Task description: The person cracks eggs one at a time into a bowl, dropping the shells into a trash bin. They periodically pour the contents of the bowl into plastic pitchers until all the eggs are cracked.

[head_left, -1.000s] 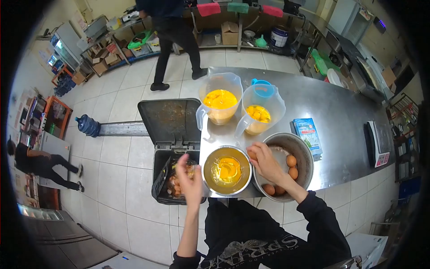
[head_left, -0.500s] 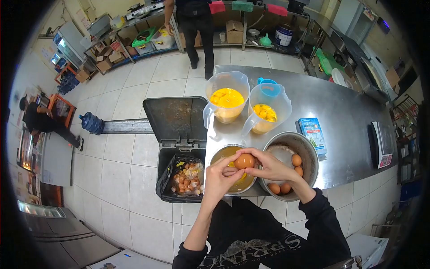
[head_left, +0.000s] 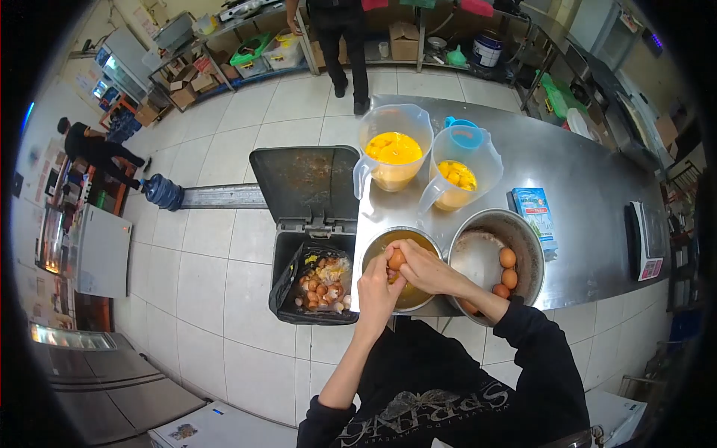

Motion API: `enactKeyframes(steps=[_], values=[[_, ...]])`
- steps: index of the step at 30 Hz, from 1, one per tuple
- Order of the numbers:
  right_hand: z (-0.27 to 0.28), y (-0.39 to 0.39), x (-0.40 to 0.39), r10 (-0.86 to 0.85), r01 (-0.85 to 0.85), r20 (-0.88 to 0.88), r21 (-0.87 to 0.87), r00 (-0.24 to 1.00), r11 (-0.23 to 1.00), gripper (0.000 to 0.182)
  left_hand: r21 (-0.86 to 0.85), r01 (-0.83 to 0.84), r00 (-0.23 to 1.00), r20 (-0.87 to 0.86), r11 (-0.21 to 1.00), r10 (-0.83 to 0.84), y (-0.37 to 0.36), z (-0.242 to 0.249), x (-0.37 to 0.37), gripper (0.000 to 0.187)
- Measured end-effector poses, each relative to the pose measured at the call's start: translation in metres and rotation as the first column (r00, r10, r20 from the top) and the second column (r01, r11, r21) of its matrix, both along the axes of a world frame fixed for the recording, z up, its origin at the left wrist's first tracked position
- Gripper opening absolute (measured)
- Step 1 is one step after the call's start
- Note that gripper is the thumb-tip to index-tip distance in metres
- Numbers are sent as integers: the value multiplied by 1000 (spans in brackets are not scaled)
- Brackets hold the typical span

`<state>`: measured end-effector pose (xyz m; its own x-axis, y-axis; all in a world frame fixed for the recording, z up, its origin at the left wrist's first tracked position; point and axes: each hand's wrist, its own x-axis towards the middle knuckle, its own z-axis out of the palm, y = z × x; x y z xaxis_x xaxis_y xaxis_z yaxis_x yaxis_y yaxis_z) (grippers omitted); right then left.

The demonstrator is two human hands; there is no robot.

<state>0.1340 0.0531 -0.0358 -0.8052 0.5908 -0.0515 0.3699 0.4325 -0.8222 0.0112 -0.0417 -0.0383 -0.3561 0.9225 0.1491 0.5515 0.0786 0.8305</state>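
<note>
Between both hands a brown egg [head_left: 396, 259] is held over a metal bowl [head_left: 427, 302] that contains egg white and yolk. My left hand [head_left: 379, 287] wraps the egg from the left. From the right, my right hand [head_left: 423, 267] closes on it with the fingertips. Whether the shell is cracked cannot be made out. Just right of the bowl, a deep pot [head_left: 476, 254] holds several brown eggs [head_left: 508, 257]. Two clear jugs with yolks, one [head_left: 395, 153] at left and one [head_left: 467, 168] at right, stand behind the bowl.
An open bin [head_left: 317, 299] with eggshells adjoins the steel table [head_left: 590, 216] at left. A blue-white box [head_left: 532, 213], a scale [head_left: 646, 239] and a blue cup [head_left: 463, 134] are on the table. One person [head_left: 340, 37] stands beyond it, another [head_left: 97, 145] at far left.
Both hands have lowered the egg toward the bowl, and the fingers now cover more of it. The camera view has shifted. The person at far left has changed position.
</note>
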Motion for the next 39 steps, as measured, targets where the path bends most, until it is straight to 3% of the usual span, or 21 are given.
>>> enactKeyframes(steps=[7, 16, 18, 19, 21, 24, 25, 28, 31, 37, 39], values=[[1, -2, -8, -80, 77, 81, 43, 994, 996, 33, 12, -45, 998, 46, 999, 45, 6, -2, 5, 49], [-2, -4, -2, -153, 155, -61, 22, 986, 988, 35, 71, -83, 995, 55, 994, 79, 9, 1, 14, 49], [-7, 3, 2, -73, 77, -133, 25, 988, 997, 38, 50, -94, 993, 70, 994, 90, 9, 2, 15, 48], [-8, 8, 4, -33, 38, -169, 30, 985, 999, 39, 38, -73, 984, 169, 997, 65, 10, 1, 12, 47], [-8, 17, 9, 43, -77, -214, -150, 976, 986, 41, 14, -28, 931, 364, 999, 21, 10, -4, 1, 45], [8, 24, 7, 91, -170, -207, -405, 974, 898, 42, 21, 83, 866, 493, 996, -83, 10, -7, -20, 41], [13, 24, 6, 99, -182, -191, -484, 977, 856, 41, 11, 89, 881, 465, 996, -84, 12, -8, -24, 40], [-11, 28, -1, 132, -191, -224, -265, 966, 945, 41, 12, 98, 912, 398, 995, -95, 17, -21, -27, 39], [-32, 23, -9, 21, -34, -150, -83, 988, 996, 38, -11, 103, 950, 299, 995, -95, 22, -24, -24, 38], [-32, 10, -13, -201, 202, -25, 57, 979, 978, 35, 65, 99, 987, 120, 993, -106, 34, -33, -14, 35], [-32, 9, -14, -192, 197, -67, 86, 979, 977, 36, 76, 131, 986, 97, 988, -138, 34, -32, -19, 35]])
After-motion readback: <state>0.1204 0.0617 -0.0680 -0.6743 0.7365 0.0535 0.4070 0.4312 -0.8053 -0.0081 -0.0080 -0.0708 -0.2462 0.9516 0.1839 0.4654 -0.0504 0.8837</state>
